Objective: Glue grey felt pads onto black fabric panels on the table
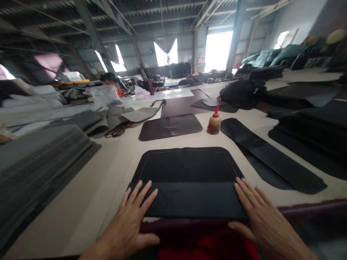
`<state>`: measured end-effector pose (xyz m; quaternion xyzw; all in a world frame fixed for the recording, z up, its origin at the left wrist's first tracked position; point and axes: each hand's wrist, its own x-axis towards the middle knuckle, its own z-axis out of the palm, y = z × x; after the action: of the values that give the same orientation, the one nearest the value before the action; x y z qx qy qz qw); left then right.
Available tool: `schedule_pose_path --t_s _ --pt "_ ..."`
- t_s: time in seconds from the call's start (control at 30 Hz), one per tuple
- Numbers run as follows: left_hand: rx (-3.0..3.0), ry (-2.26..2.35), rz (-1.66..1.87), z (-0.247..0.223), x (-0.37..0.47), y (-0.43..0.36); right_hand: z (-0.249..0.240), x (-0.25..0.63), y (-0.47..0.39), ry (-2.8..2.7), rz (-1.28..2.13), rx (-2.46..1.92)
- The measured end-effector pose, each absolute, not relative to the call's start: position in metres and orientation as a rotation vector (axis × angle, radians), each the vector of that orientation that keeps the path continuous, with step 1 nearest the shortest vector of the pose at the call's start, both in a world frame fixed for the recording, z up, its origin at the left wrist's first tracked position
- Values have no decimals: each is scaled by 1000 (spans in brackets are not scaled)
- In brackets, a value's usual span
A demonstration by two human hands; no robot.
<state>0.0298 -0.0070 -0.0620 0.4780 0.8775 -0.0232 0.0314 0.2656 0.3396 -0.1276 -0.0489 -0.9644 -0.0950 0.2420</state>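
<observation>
In front of me on the table lies a black panel with rounded far corners [187, 164], marked by a thin light line near its edge. Over its near part is a smooth black strip [195, 200]. My left hand [134, 213] rests flat on the left end of the strip, fingers spread. On the right end, my right hand [257, 209] presses with its fingers stretched out and the thumb apart. Beyond the panel stands a squeeze bottle [214, 124] with a red nozzle and amber contents. A dark brown rounded piece [170, 127] lies left of the bottle.
Stacked grey sheets [40, 169] take up the left side of the pale table [108, 173]. Long black strips [273, 157] lie to the right, beside a pile of black pieces [320, 133]. Another person [111, 81] is farther back.
</observation>
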Motion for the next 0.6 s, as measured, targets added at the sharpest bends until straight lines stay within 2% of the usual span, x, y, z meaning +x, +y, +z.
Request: schedule_pose_path --t_s 0.33,0.6 --pt "1253 2709 -57 -54 42 -5 -117 256 352 -2568 -367 90" --pt "1134 2772 -69 -57 49 -4 -105 239 378 -2774 -87 211"
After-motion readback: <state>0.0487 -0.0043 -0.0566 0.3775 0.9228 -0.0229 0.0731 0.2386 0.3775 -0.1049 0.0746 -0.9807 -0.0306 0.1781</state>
